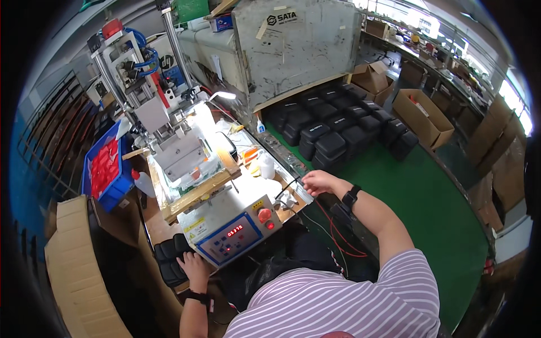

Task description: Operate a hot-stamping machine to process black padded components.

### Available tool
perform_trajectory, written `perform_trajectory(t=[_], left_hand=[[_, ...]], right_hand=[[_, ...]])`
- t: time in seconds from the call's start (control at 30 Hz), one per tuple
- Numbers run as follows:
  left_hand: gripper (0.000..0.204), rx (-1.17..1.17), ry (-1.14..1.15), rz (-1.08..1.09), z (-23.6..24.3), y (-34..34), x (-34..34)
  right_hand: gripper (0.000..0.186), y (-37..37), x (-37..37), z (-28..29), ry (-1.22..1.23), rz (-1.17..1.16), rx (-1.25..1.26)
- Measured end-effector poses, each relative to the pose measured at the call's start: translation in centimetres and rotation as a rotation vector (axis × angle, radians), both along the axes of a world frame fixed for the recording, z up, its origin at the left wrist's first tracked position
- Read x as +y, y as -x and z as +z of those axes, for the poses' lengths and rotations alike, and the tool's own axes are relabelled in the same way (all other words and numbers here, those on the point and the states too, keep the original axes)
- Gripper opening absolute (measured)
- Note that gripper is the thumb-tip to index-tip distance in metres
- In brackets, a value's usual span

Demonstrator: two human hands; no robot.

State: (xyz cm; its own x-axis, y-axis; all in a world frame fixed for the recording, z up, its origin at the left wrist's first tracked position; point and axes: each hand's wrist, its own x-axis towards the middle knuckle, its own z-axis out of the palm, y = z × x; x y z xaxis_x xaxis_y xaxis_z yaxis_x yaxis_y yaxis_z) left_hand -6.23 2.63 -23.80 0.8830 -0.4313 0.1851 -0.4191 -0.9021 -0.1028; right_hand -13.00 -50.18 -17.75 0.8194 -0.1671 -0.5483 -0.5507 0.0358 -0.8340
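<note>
At the lower left, my left hand (194, 269) rests with fingers spread against a cluster of small black cases (170, 256) beside the machine's control box. My right hand (320, 182) is closed in a pinch over the bench's right edge. A thin black cord (286, 189) runs up to its fingertips from the white-topped bench. Between my hands stands the control box (231, 234), with a lit red display, a blue-edged panel and a red knob (264, 215). Above it, the press machine (169, 132) has a metal plate fixture under a bright lamp (226, 96).
Rows of black cases (329, 147) stand on the green surface (417, 208) to the right. Open cardboard boxes (422, 117) lie beyond them. A blue bin (115, 188) with red pieces is at the left. A white bottle (266, 165) and red cables (336, 231) are near my right hand.
</note>
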Motion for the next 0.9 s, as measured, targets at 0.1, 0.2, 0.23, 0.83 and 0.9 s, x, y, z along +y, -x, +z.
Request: perform_trajectory(t=[0.1, 0.2, 0.23, 0.83, 0.9], left_hand=[[0.039, -0.001, 0.026, 0.069, 0.5, 0.7, -0.9], [0.058, -0.136, 0.019, 0.106, 0.2, 1.7, 0.0], [0.064, 0.028, -0.007, 0.201, 2.8, 2.2, -1.4], [0.086, 0.043, -0.036, 0.460, 3.4, 2.4, -0.3], [0.085, 0.036, -0.058, 0.448, 2.7, 2.6, 0.0]], right_hand=[[0.027, -1.4, 2.4, 4.0, -0.010, 0.076, -0.127], [0.026, -3.5, 4.4, 7.1, 0.036, 0.153, -0.269], [0.026, -4.0, 4.5, 7.6, 0.069, 0.134, -0.309], [0.046, -21.0, 13.5, 11.4, 1.175, 0.247, -0.771], [0.042, -17.0, 17.4, 15.9, 1.021, 0.100, -0.768]])
